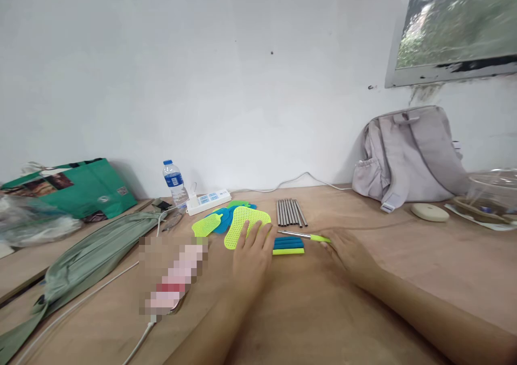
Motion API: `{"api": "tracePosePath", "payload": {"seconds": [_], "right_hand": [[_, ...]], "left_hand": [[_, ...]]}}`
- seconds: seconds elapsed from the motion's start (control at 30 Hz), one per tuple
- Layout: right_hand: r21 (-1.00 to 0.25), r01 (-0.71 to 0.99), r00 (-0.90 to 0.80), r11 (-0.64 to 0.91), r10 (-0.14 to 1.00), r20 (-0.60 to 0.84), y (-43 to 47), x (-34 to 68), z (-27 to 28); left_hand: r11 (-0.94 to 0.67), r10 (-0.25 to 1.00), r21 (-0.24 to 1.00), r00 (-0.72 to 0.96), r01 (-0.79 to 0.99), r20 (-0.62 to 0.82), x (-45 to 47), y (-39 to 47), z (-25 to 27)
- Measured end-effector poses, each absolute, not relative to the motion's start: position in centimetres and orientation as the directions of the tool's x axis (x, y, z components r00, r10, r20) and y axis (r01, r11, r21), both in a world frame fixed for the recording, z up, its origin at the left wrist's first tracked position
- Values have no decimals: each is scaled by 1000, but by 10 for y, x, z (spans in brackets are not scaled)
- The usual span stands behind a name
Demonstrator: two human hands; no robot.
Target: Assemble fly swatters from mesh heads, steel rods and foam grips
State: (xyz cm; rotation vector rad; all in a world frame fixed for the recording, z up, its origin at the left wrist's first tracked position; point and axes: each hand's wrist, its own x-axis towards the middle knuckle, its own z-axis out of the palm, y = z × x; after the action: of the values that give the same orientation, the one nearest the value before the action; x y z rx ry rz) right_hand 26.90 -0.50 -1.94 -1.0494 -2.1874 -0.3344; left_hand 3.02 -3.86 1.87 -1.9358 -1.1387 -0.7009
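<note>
My left hand [254,249] lies palm down with its fingers stretched out over the near edge of a yellow-green perforated fly swatter head [246,224]. My right hand [343,249] is closed around the yellow-green grip of a thin metal rod [299,234], which points left toward my left hand. Between the hands, several blue handle grips [288,243] lie side by side, with a yellow-green grip [288,251] in front. Beyond them is a row of metal tubes [291,213]. More swatter heads lie behind my left hand, including a small yellow-green one [207,225] and blue ones [222,222].
A pixelated phone-like object [177,279] with a white cable lies at left, near a grey-green strap bag [97,252]. A power strip [208,201] and water bottle [174,182] stand by the wall. Right are a backpack [412,155], a white case [429,212] and a clear bowl [493,190].
</note>
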Motion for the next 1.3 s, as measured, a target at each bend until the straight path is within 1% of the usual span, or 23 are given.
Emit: {"api": "tracePosePath", "payload": {"seconds": [0.13,0.27,0.33,0.43,0.57,0.67,0.77,0.97,1.07,1.2,1.3], "right_hand": [[-43,749,-483,662,589,648,-11,269,-17],[-41,763,-482,645,611,628,-14,269,-19],[-19,744,-504,668,579,641,-13,269,-19],[51,703,-554,709,501,665,-9,270,-17],[172,736,-555,654,439,706,-5,271,-14],[248,755,-581,608,443,682,-2,272,-12],[275,755,-601,596,461,652,-1,274,-8],[350,718,-661,602,431,614,2,279,0],[358,719,-664,595,439,605,7,285,0],[352,735,-646,579,441,623,12,295,0],[367,731,-655,575,440,614,16,301,1]], "left_hand": [[-317,453,-358,472,878,756,26,-33,16],[-390,425,-363,515,846,744,24,-31,17],[-416,444,-371,541,830,715,22,-30,19],[-438,471,-395,581,808,664,18,-29,22],[-455,482,-423,616,784,623,15,-30,28],[-447,490,-443,627,777,606,15,-31,32],[-451,501,-454,638,769,584,14,-31,33],[-416,530,-487,640,768,557,11,-32,36],[-394,538,-515,645,761,543,5,-31,37],[-317,500,-541,622,779,603,-11,-26,37],[-290,490,-546,612,786,621,-23,-22,36]]}}
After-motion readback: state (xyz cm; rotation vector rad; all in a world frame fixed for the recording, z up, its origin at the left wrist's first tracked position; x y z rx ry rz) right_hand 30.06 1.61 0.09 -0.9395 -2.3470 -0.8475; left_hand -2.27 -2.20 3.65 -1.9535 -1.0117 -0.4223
